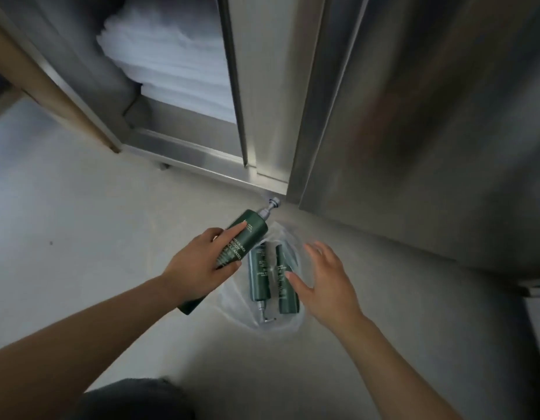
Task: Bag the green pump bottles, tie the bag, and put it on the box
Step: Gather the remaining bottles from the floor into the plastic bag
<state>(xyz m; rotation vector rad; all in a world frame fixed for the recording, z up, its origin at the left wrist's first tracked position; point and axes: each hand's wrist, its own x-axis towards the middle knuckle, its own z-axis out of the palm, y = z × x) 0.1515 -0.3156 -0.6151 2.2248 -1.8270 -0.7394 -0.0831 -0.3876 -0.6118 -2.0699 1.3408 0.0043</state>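
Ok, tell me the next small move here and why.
Probably lower the dark green pump bottle held in the left hand into the clear plastic bag on the floor. Two green bottles already lie inside, and the open right hand hovers at the bag's edge, ready to steady it.

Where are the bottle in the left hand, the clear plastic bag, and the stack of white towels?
bottle in the left hand [246,234]: head view, on the green body near its shoulder.
clear plastic bag [232,301]: head view, on its bare left part.
stack of white towels [171,56]: head view, on the folded edges.
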